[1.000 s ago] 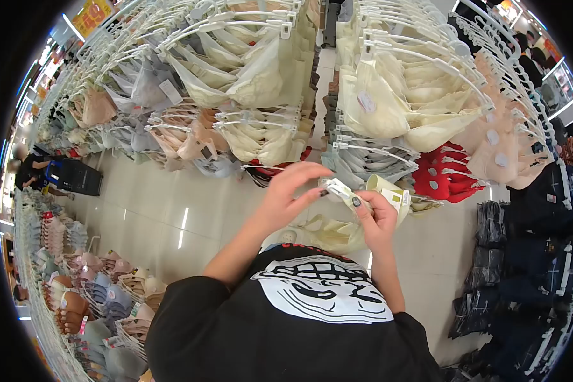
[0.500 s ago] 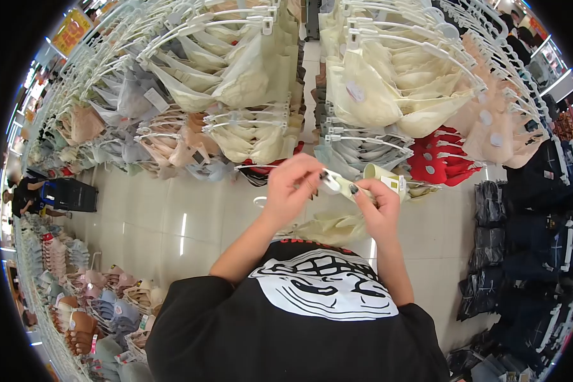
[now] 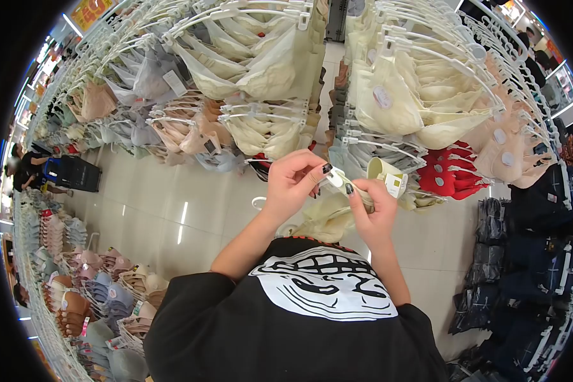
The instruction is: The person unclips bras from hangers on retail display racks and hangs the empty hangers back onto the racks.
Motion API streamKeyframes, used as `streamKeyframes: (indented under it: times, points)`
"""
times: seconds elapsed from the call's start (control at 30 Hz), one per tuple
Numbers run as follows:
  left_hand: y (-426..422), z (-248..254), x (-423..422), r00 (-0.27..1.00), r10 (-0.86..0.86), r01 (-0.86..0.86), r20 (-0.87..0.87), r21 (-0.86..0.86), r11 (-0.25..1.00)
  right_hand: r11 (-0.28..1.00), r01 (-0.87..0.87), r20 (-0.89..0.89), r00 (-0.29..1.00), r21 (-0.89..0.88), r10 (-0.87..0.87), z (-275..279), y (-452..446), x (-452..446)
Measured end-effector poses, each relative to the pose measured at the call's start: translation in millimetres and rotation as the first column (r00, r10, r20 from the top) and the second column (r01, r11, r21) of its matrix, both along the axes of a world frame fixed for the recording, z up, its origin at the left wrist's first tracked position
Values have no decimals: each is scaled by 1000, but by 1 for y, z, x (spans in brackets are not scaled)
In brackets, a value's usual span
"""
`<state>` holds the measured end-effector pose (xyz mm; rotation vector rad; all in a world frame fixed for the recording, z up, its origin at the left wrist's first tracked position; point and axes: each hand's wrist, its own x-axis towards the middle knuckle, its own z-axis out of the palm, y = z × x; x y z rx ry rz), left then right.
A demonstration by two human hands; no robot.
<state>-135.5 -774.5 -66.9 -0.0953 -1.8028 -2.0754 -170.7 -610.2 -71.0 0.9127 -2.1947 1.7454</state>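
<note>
In front of my chest, my left hand [image 3: 294, 186] pinches the end of a white hanger clip [image 3: 335, 181] between thumb and fingertips. My right hand [image 3: 377, 207] is closed on the band of a pale yellow bra [image 3: 325, 218], right beside the clip. The bra's cups hang below and between my hands, partly hidden by them and by my shirt. A curled pale yellow part with a white label [image 3: 394, 184] sticks up behind my right fingers. Near my left wrist a white hanger hook [image 3: 259, 202] shows.
Racks of pale yellow bras [image 3: 388, 95] on white hangers stand ahead, with red bras [image 3: 449, 170] lower right. Dark packaged garments [image 3: 488, 245] hang at right. More bras [image 3: 111, 293] hang at lower left. A person [image 3: 27, 170] stands by a dark cart [image 3: 76, 174] at far left.
The racks have shifted rightward in view as the camera turned. Both hands remain at the clip and band, with only slight finger movement.
</note>
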Motion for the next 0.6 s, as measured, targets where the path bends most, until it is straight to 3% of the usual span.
streamKeyframes:
  times: [0.6]
  points:
    - [5,-2,12,999,-26,24,-20,-82,996,995,89,-54,995,39,-87,2,1,22]
